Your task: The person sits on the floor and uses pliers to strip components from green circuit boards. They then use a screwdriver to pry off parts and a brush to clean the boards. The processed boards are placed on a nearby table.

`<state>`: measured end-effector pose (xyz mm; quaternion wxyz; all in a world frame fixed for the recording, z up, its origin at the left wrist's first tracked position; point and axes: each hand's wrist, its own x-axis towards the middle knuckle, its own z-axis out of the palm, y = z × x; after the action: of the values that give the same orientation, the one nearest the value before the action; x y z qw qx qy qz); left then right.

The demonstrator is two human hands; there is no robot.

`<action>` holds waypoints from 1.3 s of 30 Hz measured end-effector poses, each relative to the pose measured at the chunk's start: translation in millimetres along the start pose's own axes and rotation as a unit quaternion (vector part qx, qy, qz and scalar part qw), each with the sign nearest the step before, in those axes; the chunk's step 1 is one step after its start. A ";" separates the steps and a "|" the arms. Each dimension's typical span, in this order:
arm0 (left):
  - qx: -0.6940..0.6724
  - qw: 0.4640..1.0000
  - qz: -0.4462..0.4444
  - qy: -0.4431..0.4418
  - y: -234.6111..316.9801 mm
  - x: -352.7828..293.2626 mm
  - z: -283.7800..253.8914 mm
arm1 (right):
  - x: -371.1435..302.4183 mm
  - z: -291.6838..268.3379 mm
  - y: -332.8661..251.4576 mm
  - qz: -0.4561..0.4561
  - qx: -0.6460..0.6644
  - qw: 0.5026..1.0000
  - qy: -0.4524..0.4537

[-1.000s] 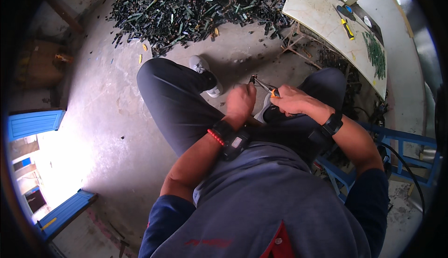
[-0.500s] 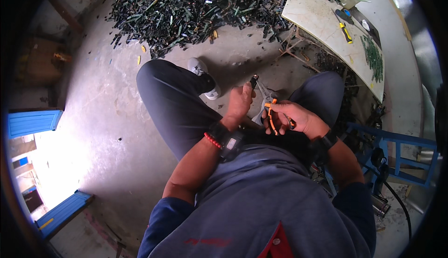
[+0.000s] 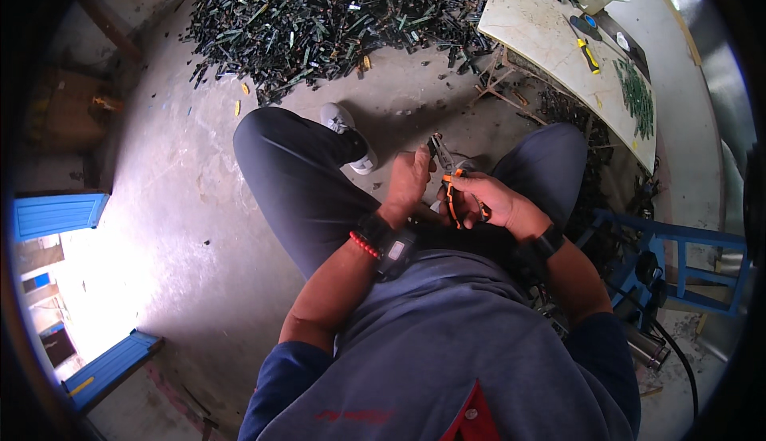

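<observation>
Between the knees, both hands nearly meet, forearms converging.

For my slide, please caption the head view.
Right hand with orange-handled pliers, left hand holding a small dark piece, a heap of parts beyond.

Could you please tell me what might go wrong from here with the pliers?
The metal pliers with orange-and-black handles, held in the right hand, have their nose close to the bare left hand, so a slip might nip a finger.

The small, dark, narrow piece sticks out of the left hand's grip, so a tug could twist it loose. If dropped, it might land on the grey floor.
</observation>
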<state>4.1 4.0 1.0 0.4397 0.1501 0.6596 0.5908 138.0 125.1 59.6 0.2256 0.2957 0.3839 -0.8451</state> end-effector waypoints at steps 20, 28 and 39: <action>0.026 0.999 -0.003 0.023 -1.1 -6.3 -1.9 | -1.5 2.5 6.8 -0.008 -0.107 0.988 0.108; -0.020 0.998 0.047 0.031 4.1 1.5 -10.4 | -14.4 4.2 -1.5 -0.059 -0.460 0.865 0.194; -0.061 0.998 -0.031 -0.006 6.8 -1.6 -4.1 | -18.8 10.8 -13.3 0.008 -0.095 0.994 0.050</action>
<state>-0.4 1.9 7.5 0.4702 0.1058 0.6240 0.6151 139.9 127.5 84.9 0.2401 0.3178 0.4711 -0.7870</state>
